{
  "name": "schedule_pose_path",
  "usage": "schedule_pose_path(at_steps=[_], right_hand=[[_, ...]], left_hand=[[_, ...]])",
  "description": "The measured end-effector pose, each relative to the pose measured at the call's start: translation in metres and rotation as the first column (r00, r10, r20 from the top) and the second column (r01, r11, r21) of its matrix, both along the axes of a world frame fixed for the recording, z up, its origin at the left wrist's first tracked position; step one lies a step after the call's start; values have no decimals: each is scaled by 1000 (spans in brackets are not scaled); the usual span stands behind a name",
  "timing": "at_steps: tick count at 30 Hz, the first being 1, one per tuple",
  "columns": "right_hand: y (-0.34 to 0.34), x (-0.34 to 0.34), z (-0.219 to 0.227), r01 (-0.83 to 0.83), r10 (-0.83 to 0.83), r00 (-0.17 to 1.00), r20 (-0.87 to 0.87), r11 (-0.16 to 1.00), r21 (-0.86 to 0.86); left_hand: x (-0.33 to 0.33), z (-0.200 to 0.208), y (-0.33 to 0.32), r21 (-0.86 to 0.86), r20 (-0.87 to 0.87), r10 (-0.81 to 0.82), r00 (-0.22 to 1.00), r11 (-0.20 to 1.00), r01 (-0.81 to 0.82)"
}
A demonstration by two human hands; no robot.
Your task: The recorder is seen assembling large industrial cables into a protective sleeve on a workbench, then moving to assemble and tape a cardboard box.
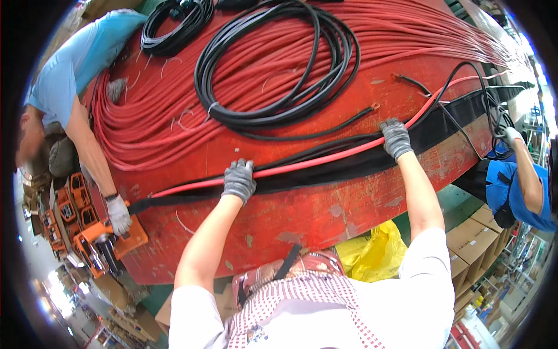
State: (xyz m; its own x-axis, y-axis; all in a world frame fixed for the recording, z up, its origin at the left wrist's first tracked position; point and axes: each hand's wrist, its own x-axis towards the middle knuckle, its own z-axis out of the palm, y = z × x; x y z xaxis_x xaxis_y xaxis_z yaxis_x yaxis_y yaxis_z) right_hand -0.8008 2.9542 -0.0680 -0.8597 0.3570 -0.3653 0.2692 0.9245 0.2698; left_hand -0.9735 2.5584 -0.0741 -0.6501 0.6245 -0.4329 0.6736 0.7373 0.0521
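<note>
A long red cable (pixel 319 157) runs across the red table (pixel 279 218) in front of me, with thin black cables (pixel 325 145) beside it. Under and along them lies a flat black strip of sleeve (pixel 325 177). My left hand (pixel 239 180), in a grey glove, is closed over the red cable left of centre. Farther right, my right hand (pixel 396 139), gloved alike, grips the same cable with its fingers curled over the top. Both palms are hidden. A black cable end with a copper-coloured lug (pixel 375 106) lies just beyond my right hand.
A large black cable coil (pixel 203 81) rests on spread red cables (pixel 383 29). At left, a co-worker's gloved hand (pixel 119 216) is on an orange tool (pixel 133 237). Another person's hand (pixel 511 136) holds looped black cable at right. A yellow bag (pixel 378 250) and cardboard boxes (pixel 474 244) sit below the table edge.
</note>
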Motion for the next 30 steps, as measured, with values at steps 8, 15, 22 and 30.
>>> schedule_pose_path(at_steps=[8,15,22,30], right_hand=[[14,-10,-11,-115,119,992,32,988,-106],[34,-22,49,-167,106,920,-376,977,-133],[16,43,72,-285,155,838,-524,942,-178],[-17,64,-23,-11,10,995,-101,1000,-8]], left_hand=[[48,-10,-24,268,-76,-237,969,931,249],[74,-29,-31,142,29,-170,985,976,164],[64,-28,-34,24,-15,-74,997,997,74],[87,-29,-66,218,29,-177,984,961,167]])
